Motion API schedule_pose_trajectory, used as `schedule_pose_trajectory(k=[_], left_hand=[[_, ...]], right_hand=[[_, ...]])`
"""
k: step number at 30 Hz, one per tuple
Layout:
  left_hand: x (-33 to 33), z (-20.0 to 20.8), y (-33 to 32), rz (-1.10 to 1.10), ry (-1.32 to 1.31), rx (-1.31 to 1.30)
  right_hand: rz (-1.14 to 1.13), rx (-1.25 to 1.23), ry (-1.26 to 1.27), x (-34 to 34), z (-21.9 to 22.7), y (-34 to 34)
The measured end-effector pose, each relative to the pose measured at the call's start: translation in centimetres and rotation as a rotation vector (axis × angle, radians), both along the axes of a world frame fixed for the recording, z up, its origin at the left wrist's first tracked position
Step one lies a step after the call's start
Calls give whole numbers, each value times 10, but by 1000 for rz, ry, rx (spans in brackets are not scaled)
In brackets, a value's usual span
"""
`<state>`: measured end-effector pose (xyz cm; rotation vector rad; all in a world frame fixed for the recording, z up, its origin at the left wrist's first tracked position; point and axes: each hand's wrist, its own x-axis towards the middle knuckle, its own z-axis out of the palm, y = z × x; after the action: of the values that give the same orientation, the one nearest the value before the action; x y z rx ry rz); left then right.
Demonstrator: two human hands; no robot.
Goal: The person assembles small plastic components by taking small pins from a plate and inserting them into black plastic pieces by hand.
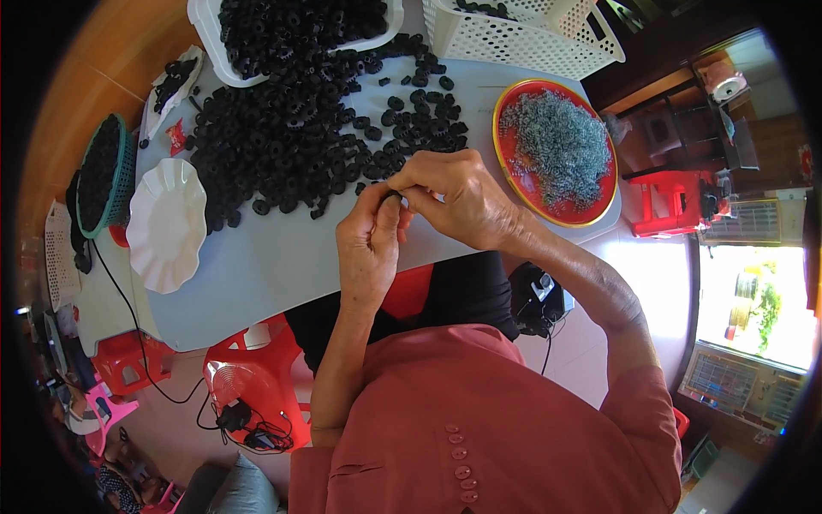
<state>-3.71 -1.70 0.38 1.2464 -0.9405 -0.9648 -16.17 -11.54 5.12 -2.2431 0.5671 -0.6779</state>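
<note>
Both my hands meet above the front part of the table. My left hand (371, 240) is closed, pinching a small black part (393, 195) between thumb and fingers; it resembles the round black pieces on the table. From the right, my right hand (458, 199) is closed with its fingertips against that same part. Whether those fingertips also hold some small thing is hidden. Beyond my hands spreads a large heap of small black ring-shaped parts (282, 137). To the right, a red plate with a yellow rim (503, 163) bears a pile of small silvery metal pieces (556, 146).
A white tub (205, 38) full of black parts stands at the back, beside a white perforated basket (522, 38). On the left are a white scalloped dish (169, 224), a green basket (124, 176) and a red wrapper (176, 137). A red stool (248, 377) with cables stands below the table (248, 283).
</note>
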Motion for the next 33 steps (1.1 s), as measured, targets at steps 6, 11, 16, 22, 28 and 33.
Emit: schedule_pose_trajectory(k=[6,11,16,22,28,33], left_hand=[[4,-4,-2,19,166,28],[5,-3,-2,18,316,54],[16,-1,0,-92,246,113],[15,4,-4,-114,414,92],[12,0,7,-185,455,112],[6,0,4,-147,448,71]], right_hand=[[-8,-44,55,-5,4,1],[-100,-319,195,2,-9,11],[-142,-372,138,8,-21,13],[-121,-468,134,6,-18,12],[-38,-461,252,0,-9,10],[-26,-412,98,-5,-13,9]])
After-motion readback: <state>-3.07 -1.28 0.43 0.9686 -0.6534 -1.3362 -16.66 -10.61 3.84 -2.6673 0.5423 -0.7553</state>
